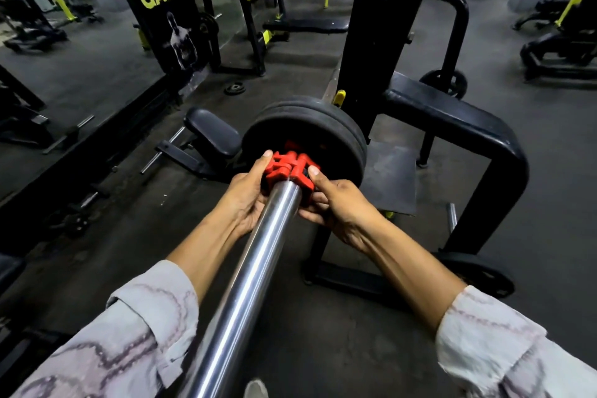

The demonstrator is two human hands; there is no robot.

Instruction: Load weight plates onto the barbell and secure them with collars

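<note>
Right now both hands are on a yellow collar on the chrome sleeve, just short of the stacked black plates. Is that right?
Not quite: the collar is red, not yellow. The head view shows the left hand and right hand gripping it from either side on the chrome sleeve, just short of the stacked black plates.
</note>
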